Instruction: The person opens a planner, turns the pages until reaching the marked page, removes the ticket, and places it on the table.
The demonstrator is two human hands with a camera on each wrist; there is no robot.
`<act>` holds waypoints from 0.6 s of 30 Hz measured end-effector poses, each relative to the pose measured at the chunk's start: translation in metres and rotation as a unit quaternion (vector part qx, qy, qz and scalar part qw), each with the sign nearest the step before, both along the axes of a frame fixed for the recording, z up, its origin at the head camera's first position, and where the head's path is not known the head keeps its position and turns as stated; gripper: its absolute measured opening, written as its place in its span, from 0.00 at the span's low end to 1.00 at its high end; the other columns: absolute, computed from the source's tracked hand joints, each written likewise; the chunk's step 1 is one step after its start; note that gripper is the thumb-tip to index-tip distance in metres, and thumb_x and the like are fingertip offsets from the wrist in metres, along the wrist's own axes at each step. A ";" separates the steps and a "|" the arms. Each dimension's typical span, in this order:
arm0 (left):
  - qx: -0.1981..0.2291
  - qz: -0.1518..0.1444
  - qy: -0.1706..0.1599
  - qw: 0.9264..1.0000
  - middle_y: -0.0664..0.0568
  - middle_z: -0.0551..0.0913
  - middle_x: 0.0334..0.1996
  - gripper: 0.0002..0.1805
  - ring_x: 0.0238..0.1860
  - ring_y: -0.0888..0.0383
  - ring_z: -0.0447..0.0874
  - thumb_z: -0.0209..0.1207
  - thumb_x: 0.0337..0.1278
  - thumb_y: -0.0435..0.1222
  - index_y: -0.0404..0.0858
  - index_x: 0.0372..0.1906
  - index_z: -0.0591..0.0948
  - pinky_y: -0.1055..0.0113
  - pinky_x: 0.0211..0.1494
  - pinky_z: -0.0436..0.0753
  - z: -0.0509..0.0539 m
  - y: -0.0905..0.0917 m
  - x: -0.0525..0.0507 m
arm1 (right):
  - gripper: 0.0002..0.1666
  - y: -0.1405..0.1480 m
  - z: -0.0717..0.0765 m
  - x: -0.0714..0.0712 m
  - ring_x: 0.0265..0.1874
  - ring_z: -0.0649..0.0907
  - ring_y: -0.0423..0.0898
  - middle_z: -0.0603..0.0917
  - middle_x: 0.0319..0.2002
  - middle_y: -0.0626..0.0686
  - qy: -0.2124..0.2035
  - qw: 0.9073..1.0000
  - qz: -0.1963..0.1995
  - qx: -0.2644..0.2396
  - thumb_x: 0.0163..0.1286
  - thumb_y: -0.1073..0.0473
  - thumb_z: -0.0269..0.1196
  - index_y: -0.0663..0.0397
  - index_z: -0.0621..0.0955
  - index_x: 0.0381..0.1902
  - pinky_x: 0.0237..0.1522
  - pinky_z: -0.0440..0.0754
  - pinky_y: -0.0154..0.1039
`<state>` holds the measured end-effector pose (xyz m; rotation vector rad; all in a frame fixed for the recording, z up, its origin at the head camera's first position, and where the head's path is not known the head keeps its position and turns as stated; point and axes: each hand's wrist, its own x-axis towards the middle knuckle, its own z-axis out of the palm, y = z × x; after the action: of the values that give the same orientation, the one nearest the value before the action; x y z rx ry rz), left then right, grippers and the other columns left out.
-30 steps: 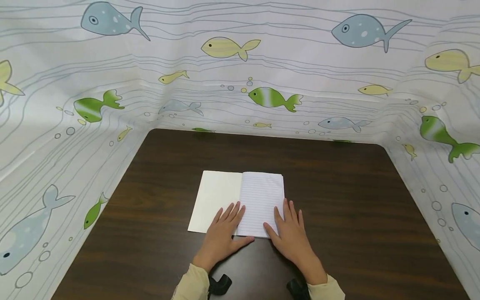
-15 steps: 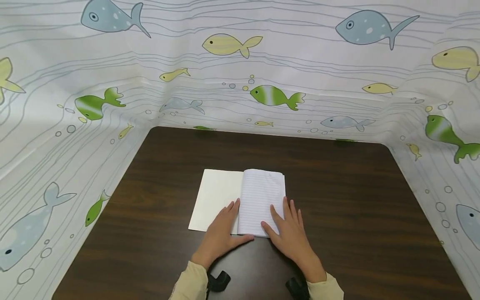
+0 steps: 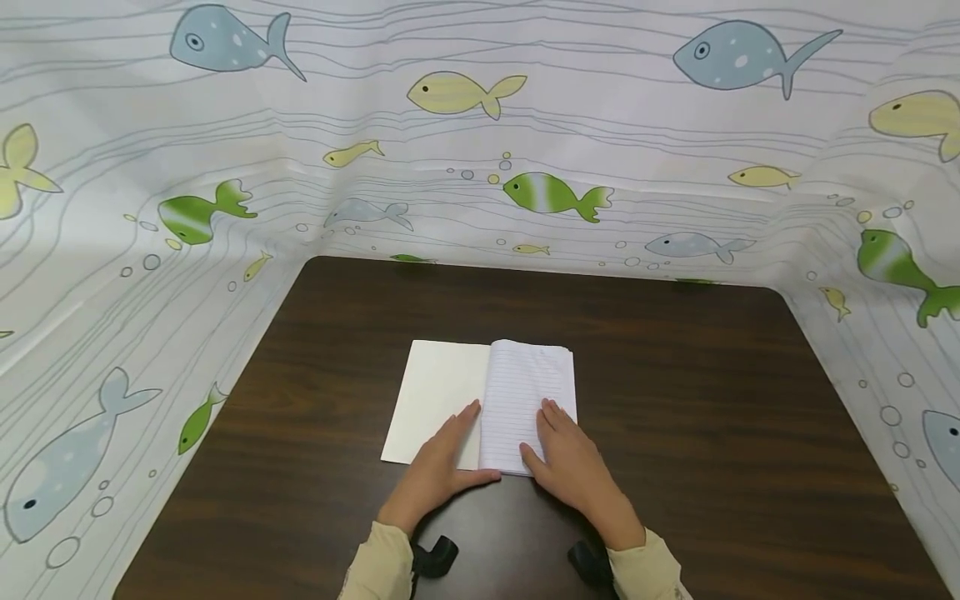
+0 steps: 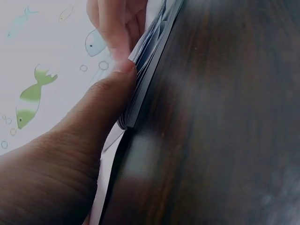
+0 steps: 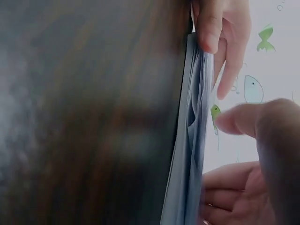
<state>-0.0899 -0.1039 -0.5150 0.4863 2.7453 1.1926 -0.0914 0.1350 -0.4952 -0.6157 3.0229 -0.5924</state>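
An open notebook (image 3: 525,379) lies on the table in the head view, with a plain cream page on its left and a ruled white page on its right. My left hand (image 3: 435,479) rests at the fold near the bottom edge, fingers extended forward and thumb out to the right. In the left wrist view, its thumb (image 4: 110,91) touches the stacked page edges (image 4: 149,70). On the lower right of the ruled page is my right hand (image 3: 576,467), its fingers relaxed and close together. The right wrist view shows its thumb (image 5: 239,119) raised above the pages.
The dark wooden table (image 3: 712,417) surrounds the notebook. White fabric (image 3: 300,108) printed with fish stands along the back and both sides. Black devices are on both wrists, the left one (image 3: 438,557) and the right one (image 3: 588,562).
My right hand's fingers have shifted inward from the notebook's right edge onto the ruled page and drawn together. My left hand has turned on edge along the fold, its fingers no longer spread.
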 end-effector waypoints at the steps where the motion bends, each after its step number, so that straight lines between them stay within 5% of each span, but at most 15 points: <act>1: 0.001 0.000 0.001 1.000 0.44 0.70 0.75 0.59 0.71 0.44 0.72 0.78 0.47 0.55 0.42 0.81 0.62 0.46 0.69 0.75 0.000 0.000 0.000 | 0.38 -0.001 0.001 -0.001 0.74 0.68 0.64 0.70 0.72 0.72 -0.008 1.000 0.006 0.003 0.74 0.50 0.62 0.79 0.72 0.67 0.73 0.67 0.57; 8: -0.003 -0.004 0.004 1.000 0.44 0.69 0.75 0.58 0.71 0.43 0.72 0.78 0.48 0.55 0.43 0.82 0.61 0.45 0.68 0.75 0.001 -0.001 -0.001 | 0.45 -0.014 0.001 -0.002 0.78 0.58 0.67 0.60 0.77 0.73 -0.051 0.998 0.034 -0.030 0.75 0.42 0.60 0.73 0.67 0.74 0.75 0.63 0.60; 18: 0.010 -0.024 0.020 0.999 0.39 0.67 0.76 0.55 0.73 0.30 0.65 0.78 0.52 0.45 0.40 0.82 0.60 0.36 0.69 0.71 -0.001 -0.006 -0.004 | 0.59 -0.026 -0.002 -0.005 0.81 0.49 0.64 0.51 0.81 0.68 -0.109 0.989 0.013 -0.101 0.63 0.24 0.64 0.58 0.66 0.79 0.74 0.63 0.62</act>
<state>-0.0936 -0.1099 -0.5158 0.5812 2.7410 1.2125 -0.0961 0.1092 -0.4972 -0.5519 2.7688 -0.9086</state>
